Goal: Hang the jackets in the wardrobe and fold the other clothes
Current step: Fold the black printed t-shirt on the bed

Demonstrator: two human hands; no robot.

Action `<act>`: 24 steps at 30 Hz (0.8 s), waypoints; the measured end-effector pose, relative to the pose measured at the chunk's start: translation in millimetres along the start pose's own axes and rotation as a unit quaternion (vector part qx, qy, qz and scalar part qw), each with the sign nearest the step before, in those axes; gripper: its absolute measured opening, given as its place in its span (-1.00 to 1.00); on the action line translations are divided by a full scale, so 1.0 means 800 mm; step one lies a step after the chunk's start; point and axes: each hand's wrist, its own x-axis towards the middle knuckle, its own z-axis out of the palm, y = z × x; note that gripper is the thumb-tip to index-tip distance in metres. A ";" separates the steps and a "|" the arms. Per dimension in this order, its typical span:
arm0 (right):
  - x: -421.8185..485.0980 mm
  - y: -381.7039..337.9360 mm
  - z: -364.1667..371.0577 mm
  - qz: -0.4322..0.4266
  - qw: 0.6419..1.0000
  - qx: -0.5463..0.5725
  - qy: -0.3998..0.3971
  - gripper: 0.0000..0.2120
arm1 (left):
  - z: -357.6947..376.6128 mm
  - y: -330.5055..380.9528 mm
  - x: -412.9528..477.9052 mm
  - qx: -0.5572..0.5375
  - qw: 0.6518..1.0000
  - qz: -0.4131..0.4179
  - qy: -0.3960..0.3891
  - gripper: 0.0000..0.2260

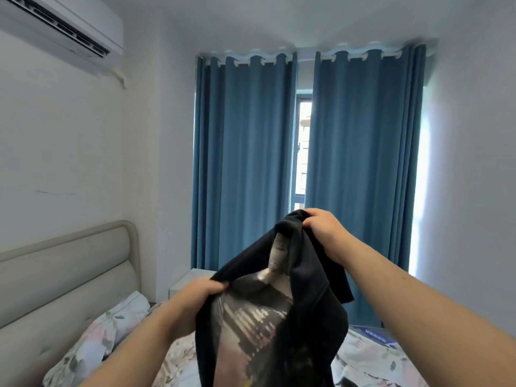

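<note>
A dark navy T-shirt [310, 297] with a grey printed picture on it hangs in the air in front of me, over the bed. My left hand [195, 300] pinches its lower left edge, low and near me. Higher up and farther away, my right hand [324, 227] grips the top of the cloth. The shirt is bunched and twisted between the two hands, and its lower part runs out of the bottom of the view. No jacket or wardrobe is in sight.
Below lies a bed with floral bedding [371, 356] and a floral pillow [103, 336] against a padded beige headboard [64, 275]. A white nightstand [190, 277] stands by blue curtains [245, 163]. An air conditioner [64, 26] hangs on the left wall.
</note>
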 end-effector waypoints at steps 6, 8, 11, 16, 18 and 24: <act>0.002 0.078 -0.005 0.025 0.991 -0.129 -0.004 -0.84 | 0.010 0.068 0.007 -0.034 0.998 -0.023 0.037 -0.75; 0.003 0.089 -0.010 0.010 0.980 -0.195 0.026 -0.79 | 0.005 0.087 0.005 -0.005 0.999 -0.011 0.044 -0.79; 0.003 0.090 -0.024 -0.018 0.956 -0.288 0.058 -0.77 | -0.016 0.109 0.005 0.107 0.989 0.048 0.091 -0.91; 0.003 0.063 -0.048 -0.051 0.934 -0.354 -0.005 -0.77 | -0.048 0.120 0.006 0.253 0.956 0.076 0.129 -0.92; 0.003 0.054 -0.050 -0.043 0.925 -0.374 -0.044 -0.72 | -0.054 0.122 0.007 0.243 0.955 0.078 0.151 -0.86; 0.004 0.045 -0.025 -0.045 0.918 -0.390 -0.051 -0.79 | -0.051 0.133 0.006 0.220 0.945 0.116 0.212 -0.78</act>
